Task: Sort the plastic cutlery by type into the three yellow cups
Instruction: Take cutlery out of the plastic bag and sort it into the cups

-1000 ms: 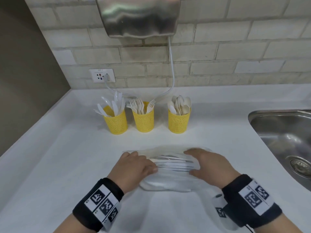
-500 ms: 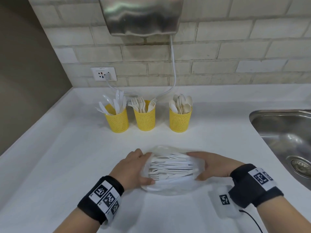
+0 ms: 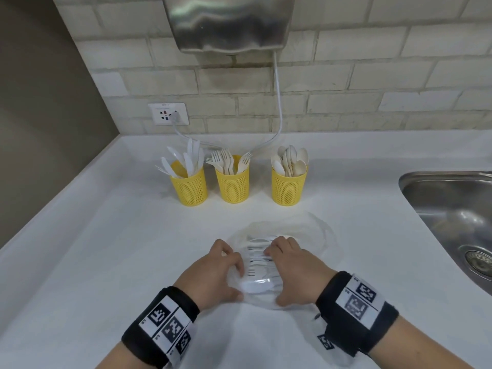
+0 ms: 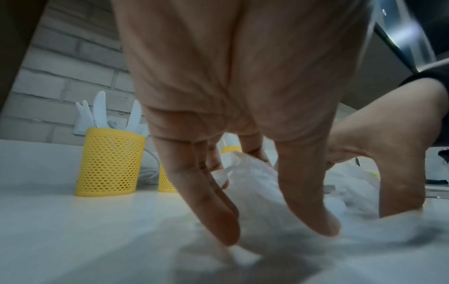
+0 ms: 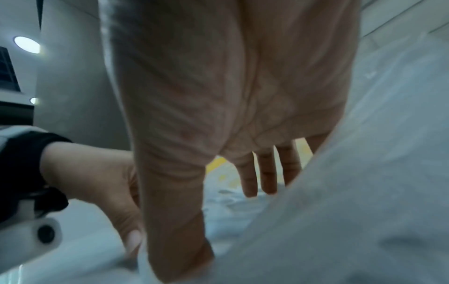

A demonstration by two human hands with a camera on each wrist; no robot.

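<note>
Left hand [image 3: 213, 272]: lower centre of the frame, fingers and thumb curled round the left end of the bag [image 3: 292, 235].
Right hand [image 3: 295, 270]: gripping the bag's right end.
Bag: clear plastic on the white worktop [image 3: 106, 249], holding white cutlery [image 3: 257, 258].
Yellow cups [image 3: 232, 186]: upper centre, filled with knives, forks, spoons.

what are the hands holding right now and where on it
Both hold the clear bag of cutlery: left hand grips its left side, right hand its right side.
</note>
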